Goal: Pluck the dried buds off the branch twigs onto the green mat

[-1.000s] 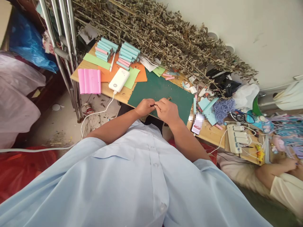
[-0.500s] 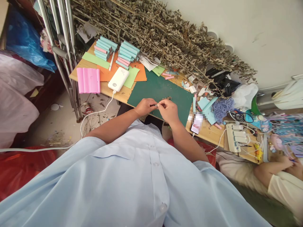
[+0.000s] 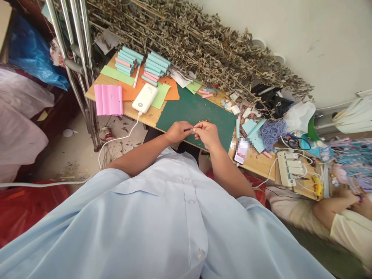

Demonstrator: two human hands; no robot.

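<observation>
Over the near edge of the green cutting mat (image 3: 186,106), my left hand (image 3: 178,131) and my right hand (image 3: 207,134) meet fingertip to fingertip. Both are closed in a pinch around something small, mostly hidden by the fingers, with a pale bit showing between them. Just beyond my right hand lies a small heap of dry plant crumbs (image 3: 207,119) on the mat. Left of the mat rests a white power bank (image 3: 145,97) with a cable. Behind it are stacked blue and pink paper rolls (image 3: 157,64).
Dried leafy stalks (image 3: 203,50) lie along the back of the table. Pink crepe paper (image 3: 109,100) sits at the left, near metal crutches (image 3: 78,69). To the right are a phone (image 3: 240,152), purple yarn (image 3: 273,133) and a power strip (image 3: 286,169). Another person's arm (image 3: 334,209) shows at far right.
My right hand has shifted slightly, its fingers turning a little at the pinch. My left hand stays nearly in place. The other person's arm moved slightly.
</observation>
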